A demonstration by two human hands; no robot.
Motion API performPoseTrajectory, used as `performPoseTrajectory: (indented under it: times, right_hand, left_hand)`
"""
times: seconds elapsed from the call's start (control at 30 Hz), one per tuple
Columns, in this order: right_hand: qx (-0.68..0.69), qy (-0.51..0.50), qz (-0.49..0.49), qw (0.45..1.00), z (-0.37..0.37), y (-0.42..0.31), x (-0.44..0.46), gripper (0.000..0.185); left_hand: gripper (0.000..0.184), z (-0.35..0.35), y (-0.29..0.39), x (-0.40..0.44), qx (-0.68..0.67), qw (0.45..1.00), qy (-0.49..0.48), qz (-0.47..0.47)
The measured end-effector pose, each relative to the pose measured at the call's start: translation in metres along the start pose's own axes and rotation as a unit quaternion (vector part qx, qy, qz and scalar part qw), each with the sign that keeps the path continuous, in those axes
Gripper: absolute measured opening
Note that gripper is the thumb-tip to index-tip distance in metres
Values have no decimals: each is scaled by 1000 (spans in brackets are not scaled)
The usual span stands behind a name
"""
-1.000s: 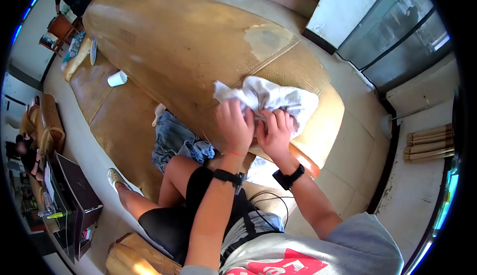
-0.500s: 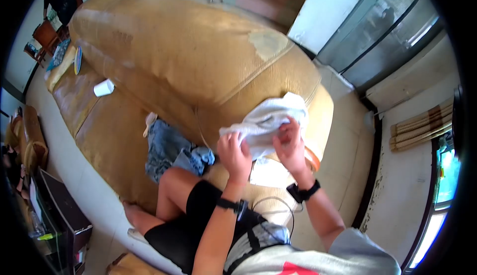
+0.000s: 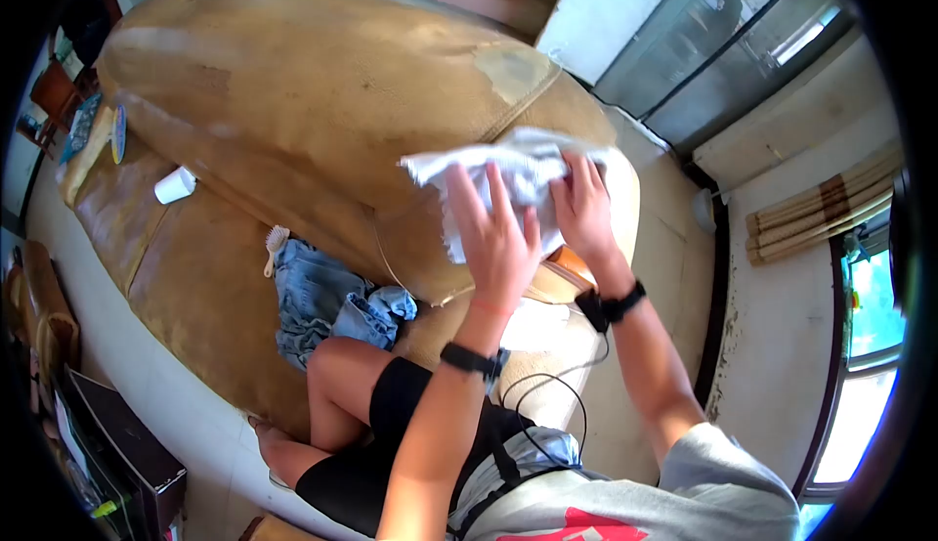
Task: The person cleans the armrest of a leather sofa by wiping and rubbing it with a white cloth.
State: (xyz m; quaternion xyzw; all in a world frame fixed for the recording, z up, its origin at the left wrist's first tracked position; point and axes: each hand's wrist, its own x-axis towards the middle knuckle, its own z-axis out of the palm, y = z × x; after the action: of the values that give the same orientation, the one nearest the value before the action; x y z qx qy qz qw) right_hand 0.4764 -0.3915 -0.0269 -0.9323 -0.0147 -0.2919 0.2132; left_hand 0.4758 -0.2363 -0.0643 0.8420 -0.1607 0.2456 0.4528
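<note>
A crumpled white cloth [image 3: 532, 165], thin and ribbed in places, is spread in front of the sofa's backrest near its right end. My left hand [image 3: 496, 243] reaches up against the cloth's near side with its fingers stretched and spread. Bent fingers of my right hand [image 3: 588, 211] pinch the cloth at its right part. Folds hide some of the cloth's edges. To the left, blue denim clothing [image 3: 327, 297] lies bunched on the seat, with a pale hairbrush [image 3: 276, 246] beside it.
The worn tan sofa [image 3: 322, 82] fills the middle. On it lie a white cup [image 3: 176, 185] on its side and an oval, blue-edged object [image 3: 119, 135]. A thin cable [image 3: 547, 377] loops by my waist. A dark cabinet [image 3: 122, 429] stands lower left. A person is partly visible far upper left.
Both hands have moved upward in the view with the white cloth, which now spreads wider to the left. My left hand's fingers have straightened and spread; my view has shifted slightly.
</note>
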Motion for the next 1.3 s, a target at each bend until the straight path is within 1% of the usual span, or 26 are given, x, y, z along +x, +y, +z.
performPoseTrajectory:
  times: [0.03,0.07,0.1,0.17,0.27,0.37,0.4,0.5,0.53,0.57,0.63,0.73,0.77,0.83,0.87,0.9,0.93,0.97,1.03,1.07,1.2,1.3]
  right_hand:
    - [-13,-19,-21,1000,9,9,10,43]
    - [-33,-56,-11,998,20,17,17,54]
    - [-47,-83,2,995,28,24,22,60]
    - [-54,-163,48,984,25,28,41,64]
    - [-85,-234,53,967,22,24,57,57]
    - [-138,-256,41,956,25,18,64,58]
    - [-139,-237,21,961,27,20,64,59]
    - [-129,-252,44,958,27,16,67,56]
    - [-132,-228,27,964,27,16,64,59]
    - [-132,-241,44,960,26,15,62,60]
    - [-123,-209,32,970,30,15,52,63]
    - [-150,-202,39,967,37,16,48,67]
    - [-120,-210,28,970,34,9,53,67]
    - [-112,-234,37,965,28,4,57,65]
    - [-93,-236,27,967,26,2,59,64]
    - [-75,-239,18,968,28,1,57,63]
    - [-73,-227,-42,970,34,1,56,60]
    - [-78,-207,-80,972,38,-5,54,57]
    - [-81,-249,-101,960,47,-11,62,56]
    - [-101,-243,-122,957,53,-10,65,55]
    - [-111,-283,-101,947,48,-15,77,49]
    - [-133,-245,-80,957,55,-21,71,52]
  left_hand:
    - [76,5,2,14,-12,1000,0,2]
    - [74,15,-1,23,11,1000,-15,3]
    - [72,24,-7,32,36,999,-24,9]
    - [71,40,-17,35,56,998,-33,3]
    - [70,55,-29,31,56,998,-39,-2]
    - [72,57,-34,29,37,998,-46,-5]
    - [65,57,-33,29,31,999,-13,-2]
    - [52,53,-35,27,-2,999,30,24]
    - [38,51,-34,29,-6,994,88,57]
    - [31,47,-34,29,2,993,100,65]
    - [25,41,-36,20,25,994,88,57]
    - [20,21,-42,5,33,998,16,51]
    - [19,13,-45,9,51,998,14,44]
    - [16,8,-42,-6,65,997,-25,16]
    - [17,10,-41,-8,76,997,1,16]
    - [18,11,-41,-12,83,997,-2,10]
    - [18,12,-43,-15,89,996,-3,3]
    - [19,13,-45,-15,95,995,-1,-5]
    - [20,18,-48,-15,97,995,-3,-6]
    - [20,21,-50,-12,100,995,-5,-8]
    - [20,24,-58,-4,99,994,-42,-8]
    - [20,22,-62,-4,97,994,-41,11]
